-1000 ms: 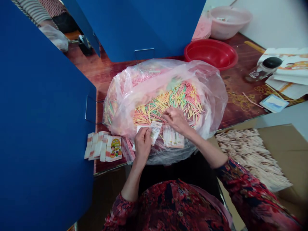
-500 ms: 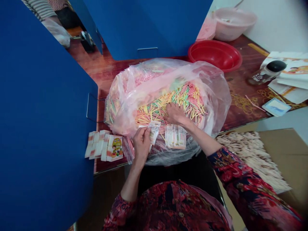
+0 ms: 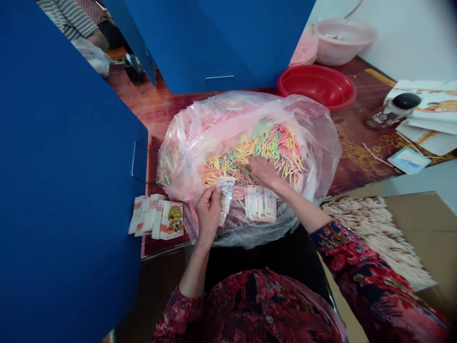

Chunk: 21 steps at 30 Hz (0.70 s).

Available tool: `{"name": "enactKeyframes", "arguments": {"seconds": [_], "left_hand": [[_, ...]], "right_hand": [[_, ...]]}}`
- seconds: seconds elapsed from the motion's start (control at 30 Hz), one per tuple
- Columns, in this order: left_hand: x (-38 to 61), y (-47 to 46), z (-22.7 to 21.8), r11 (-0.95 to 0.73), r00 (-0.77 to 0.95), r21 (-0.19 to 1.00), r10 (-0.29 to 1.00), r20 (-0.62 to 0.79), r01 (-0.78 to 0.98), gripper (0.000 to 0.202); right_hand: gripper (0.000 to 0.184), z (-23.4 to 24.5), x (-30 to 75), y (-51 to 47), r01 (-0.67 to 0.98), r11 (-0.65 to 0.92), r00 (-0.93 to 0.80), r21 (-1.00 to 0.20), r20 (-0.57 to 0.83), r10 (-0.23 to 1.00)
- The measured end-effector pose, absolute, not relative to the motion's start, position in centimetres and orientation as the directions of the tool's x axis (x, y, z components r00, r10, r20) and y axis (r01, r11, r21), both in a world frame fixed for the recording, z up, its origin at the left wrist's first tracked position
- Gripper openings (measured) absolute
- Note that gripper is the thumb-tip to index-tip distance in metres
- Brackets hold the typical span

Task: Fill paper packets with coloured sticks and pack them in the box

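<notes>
My left hand pinches a small printed paper packet between thumb and fingers, upright over the front edge of a large clear plastic bag. Thin pink, yellow and green sticks fill the bag's opening. Among them lies my right hand, its fingers curled down into the pile; the fingertips are hidden, so what they grip cannot be made out. Just below my right wrist, a row of overlapping printed packets rests on the plastic.
Banded packet stacks sit left by a blue partition. Behind the bag are a red basin and a pink basin. To the right lie rubber bands, a bottle and a notepad; below, a carton holds pale bundles.
The packet in my left hand has shifted slightly left and now stands a little more upright. My right hand stays in the stick pile, its fingers slightly more curled. The view has tilted a little.
</notes>
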<state>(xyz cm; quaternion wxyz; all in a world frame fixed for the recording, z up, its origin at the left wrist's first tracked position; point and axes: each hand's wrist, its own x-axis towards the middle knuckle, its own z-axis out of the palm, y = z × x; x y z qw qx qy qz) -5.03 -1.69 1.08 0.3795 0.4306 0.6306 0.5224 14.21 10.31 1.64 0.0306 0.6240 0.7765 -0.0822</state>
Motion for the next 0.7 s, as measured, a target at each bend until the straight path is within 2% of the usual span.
{"name": "enactKeyframes", "arguments": {"seconds": [0.17, 0.27, 0.4, 0.5, 0.6, 0.7], "left_hand": [[-4.5, -0.7, 1.6, 0.044, -0.369, 0.999, 0.928, -0.051, -0.028, 0.032], [-3.5, 0.9, 1.8, -0.007, -0.359, 0.972, 0.930, -0.080, -0.235, 0.037], [-1.2, 4.4, 2.6, -0.041, -0.325, 0.837, 0.931, -0.167, -0.546, 0.027], [0.6, 7.3, 3.5, -0.095, -0.332, 0.741, 0.926, -0.179, -0.664, 0.014], [2.1, 9.5, 4.0, -0.065, -0.299, 0.682, 0.926, -0.231, -0.729, 0.017], [2.7, 10.8, 3.8, 0.039, -0.213, 0.640, 0.926, -0.311, -0.767, 0.021]], "right_hand": [[0.028, 2.2, 15.9, 10.8, 0.957, 0.120, -0.150, -0.265, -0.100, 0.984], [0.022, 2.8, 16.4, 11.0, 0.909, 0.116, -0.153, -0.400, -0.062, 0.986], [0.014, 4.2, 16.6, 11.2, 0.679, 0.121, -0.251, -0.724, -0.074, 0.965], [0.019, 4.9, 16.4, 11.4, 0.461, -0.019, -0.349, -0.887, -0.201, 0.915], [0.030, 4.9, 15.7, 11.5, 0.279, -0.271, -0.434, -0.921, -0.372, 0.821], [0.030, 4.7, 15.1, 11.3, 0.068, -0.465, -0.500, -0.883, -0.433, 0.750]]}}
